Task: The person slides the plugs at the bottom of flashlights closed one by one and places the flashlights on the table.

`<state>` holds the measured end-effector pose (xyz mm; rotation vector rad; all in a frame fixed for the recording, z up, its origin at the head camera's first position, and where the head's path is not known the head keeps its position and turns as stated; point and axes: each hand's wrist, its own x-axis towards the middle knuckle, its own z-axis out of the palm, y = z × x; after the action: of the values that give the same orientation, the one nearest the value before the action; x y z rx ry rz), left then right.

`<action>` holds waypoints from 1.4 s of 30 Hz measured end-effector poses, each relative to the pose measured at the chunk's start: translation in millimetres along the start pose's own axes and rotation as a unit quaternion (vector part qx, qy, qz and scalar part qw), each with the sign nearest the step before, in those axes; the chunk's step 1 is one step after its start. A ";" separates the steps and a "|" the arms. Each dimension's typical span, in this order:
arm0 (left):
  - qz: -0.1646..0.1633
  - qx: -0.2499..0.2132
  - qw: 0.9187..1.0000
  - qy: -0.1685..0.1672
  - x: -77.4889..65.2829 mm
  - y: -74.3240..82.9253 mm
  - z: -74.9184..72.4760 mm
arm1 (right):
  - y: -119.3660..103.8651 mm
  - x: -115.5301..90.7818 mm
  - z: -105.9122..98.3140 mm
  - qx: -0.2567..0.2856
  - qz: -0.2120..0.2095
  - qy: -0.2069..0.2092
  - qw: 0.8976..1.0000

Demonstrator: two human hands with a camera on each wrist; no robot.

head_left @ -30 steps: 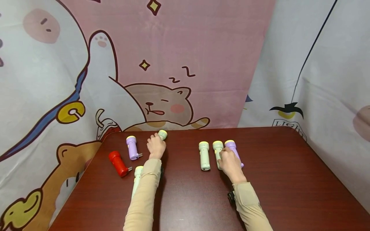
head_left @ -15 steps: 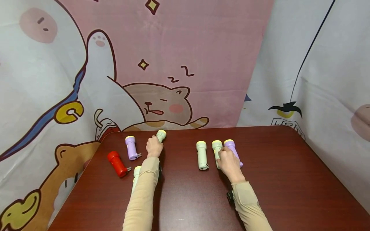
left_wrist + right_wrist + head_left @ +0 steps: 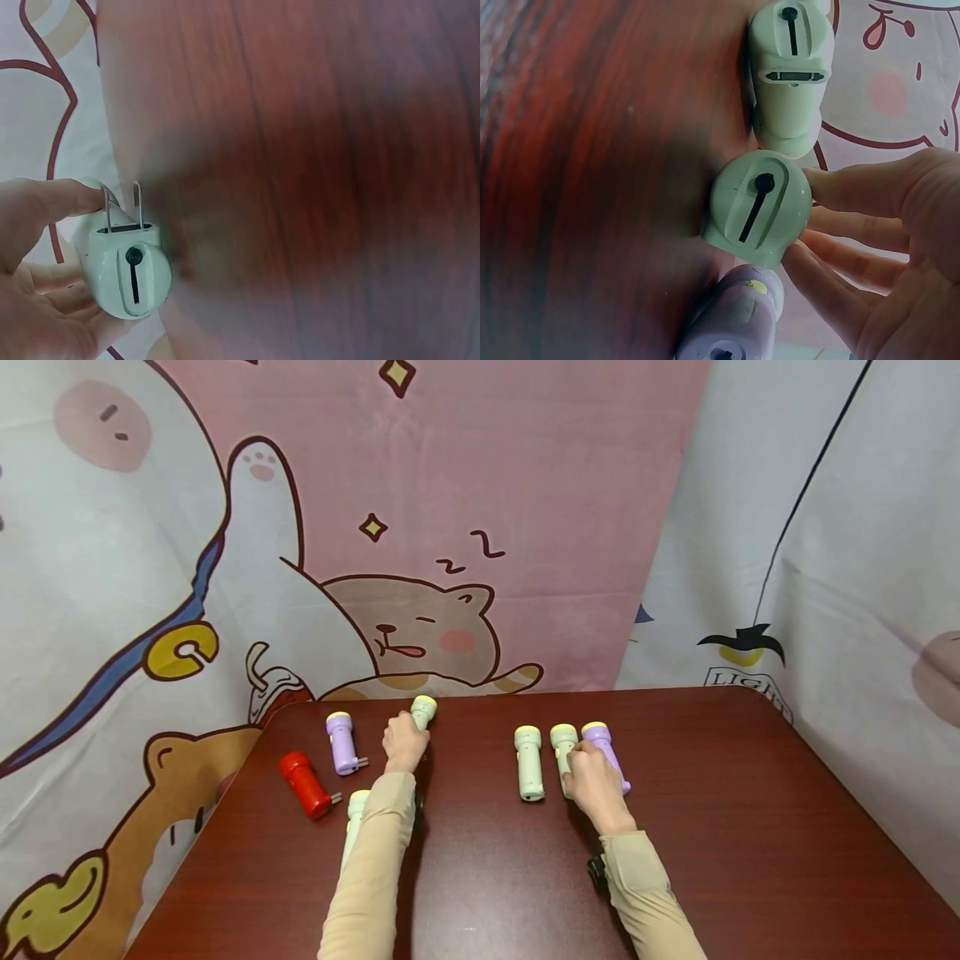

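Observation:
My left hand (image 3: 405, 743) grips a pale green flashlight (image 3: 423, 711) with a yellow-rimmed head near the table's far edge. In the left wrist view, two metal plug prongs (image 3: 140, 206) stick out of its tail, close by the thumb. My right hand (image 3: 596, 783) pinches another pale green flashlight (image 3: 759, 206), thumb on one side and fingers on the other. That one lies between a pale green flashlight (image 3: 529, 764) on its left and a purple flashlight (image 3: 602, 739) on its right. A slot without raised prongs shows on the left neighbour in the right wrist view.
On the left of the brown table (image 3: 750, 827) lie a purple flashlight (image 3: 342, 745) and a red flashlight (image 3: 306, 785), both with prongs out. A further pale green flashlight (image 3: 354, 822) is partly hidden by the left sleeve. A cartoon cloth (image 3: 562, 527) hangs behind the table.
More of the flashlight in my left hand shows than a second ago. The leftmost flashlight of the right group shifted slightly left, then back. My right hand stays in place.

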<state>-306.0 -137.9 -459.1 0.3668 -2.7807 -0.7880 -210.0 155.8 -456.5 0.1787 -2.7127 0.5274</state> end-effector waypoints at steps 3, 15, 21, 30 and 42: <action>0.003 -0.018 1.000 0.003 -2.7 2.8 0.1 | 0.2 0.0 -0.4 0.003 0.002 0.000 1.000; 0.006 -0.108 0.994 0.001 -21.0 14.1 -3.6 | -0.3 -1.0 -3.1 0.000 -0.002 -0.012 1.000; -0.006 -0.147 0.989 0.001 -31.5 21.6 -5.8 | 0.6 -0.4 -3.1 -0.003 -0.014 -0.002 1.000; -0.030 -0.206 0.978 -0.014 -48.2 35.8 -10.8 | -0.5 -0.2 -4.7 -0.004 -0.037 0.029 0.999; -0.028 -0.245 0.969 -0.020 -65.4 52.8 -10.3 | -9.2 2.8 -8.4 0.035 -0.071 0.063 0.995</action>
<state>-250.7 -79.9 -431.9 0.3343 -2.4972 -1.4611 -208.0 150.4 -445.1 0.3419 -2.5389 0.5727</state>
